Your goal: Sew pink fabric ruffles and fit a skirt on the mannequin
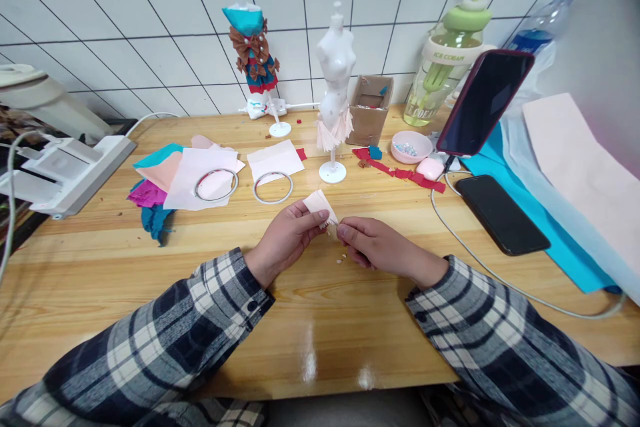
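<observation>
My left hand (289,240) pinches a small folded piece of pale cream paper (319,205), whose lower edge looks ragged. At that paper's lower right corner, the fingertips of my right hand (373,240) are pressed together; they seem to grip the corner. A few tiny pale scraps (341,259) lie on the wood under my hands. Just beyond them stands a white mini mannequin (336,53) with a pleated pale pink skirt (335,130) around its hips. Farther back on the left is a second mannequin dressed in a blue, brown and red outfit (253,47).
Two hoops (273,188) lie by white sheets (200,173) and coloured pieces on the left. A cardboard box (370,110), a pink bead dish (411,147) and red strips (400,173) are behind my right hand. Phones (503,213), a cable and large paper sheets (585,160) occupy the right.
</observation>
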The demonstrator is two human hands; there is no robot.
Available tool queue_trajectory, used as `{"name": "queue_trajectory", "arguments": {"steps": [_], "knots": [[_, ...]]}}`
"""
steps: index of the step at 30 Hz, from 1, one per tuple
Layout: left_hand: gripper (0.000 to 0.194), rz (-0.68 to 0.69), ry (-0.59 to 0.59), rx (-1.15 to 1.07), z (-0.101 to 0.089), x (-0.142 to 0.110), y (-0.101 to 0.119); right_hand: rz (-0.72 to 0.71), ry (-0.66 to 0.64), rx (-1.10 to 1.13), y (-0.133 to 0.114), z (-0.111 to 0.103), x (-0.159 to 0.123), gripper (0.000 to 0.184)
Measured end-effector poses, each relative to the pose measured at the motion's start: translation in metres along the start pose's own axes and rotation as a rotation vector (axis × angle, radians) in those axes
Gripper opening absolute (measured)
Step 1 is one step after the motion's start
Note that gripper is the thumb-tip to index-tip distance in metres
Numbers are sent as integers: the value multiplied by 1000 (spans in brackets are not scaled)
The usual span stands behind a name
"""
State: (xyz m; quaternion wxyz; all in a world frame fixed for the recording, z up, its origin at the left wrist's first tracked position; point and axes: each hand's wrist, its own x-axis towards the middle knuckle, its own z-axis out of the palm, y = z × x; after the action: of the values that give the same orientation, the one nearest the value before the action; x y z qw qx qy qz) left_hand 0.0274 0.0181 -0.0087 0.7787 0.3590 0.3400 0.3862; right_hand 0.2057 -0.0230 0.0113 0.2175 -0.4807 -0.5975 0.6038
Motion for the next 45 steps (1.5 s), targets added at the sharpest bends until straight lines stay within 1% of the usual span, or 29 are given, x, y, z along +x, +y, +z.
{"name": "queue_trajectory", "arguments": {"steps": [4, 11, 14, 17, 21, 27, 37, 41, 45], "knots": [[19, 3, 7, -2, 0, 0, -1, -25, 9, -51, 1, -2, 0, 36], [19, -1, 41, -14, -1, 1, -1, -18, 18, -57, 0, 0, 0, 36], [18, 3, 47, -25, -1, 1, -1, 19, 33, -26, 0, 1, 0, 35], [19, 14, 46, -31, 0, 1, 0, 54, 14, 8, 5, 2, 1, 36], [17, 18, 23, -9, 0, 0, 1, 5, -11, -26, 12, 3, 2, 36], [17, 24, 18, 10, 2, -1, 1, -67, 11, -45, 14, 3, 3, 34], [19, 35, 13, 3, 1, -1, 1, -71, 18, -71, 13, 4, 3, 31], [16, 34, -1, 11, 1, -1, 1, -74, 18, -75, 13, 4, 3, 30], [16, 25, 16, 3, 3, -1, 2, -66, 25, -77, 14, 5, 4, 30]]}}
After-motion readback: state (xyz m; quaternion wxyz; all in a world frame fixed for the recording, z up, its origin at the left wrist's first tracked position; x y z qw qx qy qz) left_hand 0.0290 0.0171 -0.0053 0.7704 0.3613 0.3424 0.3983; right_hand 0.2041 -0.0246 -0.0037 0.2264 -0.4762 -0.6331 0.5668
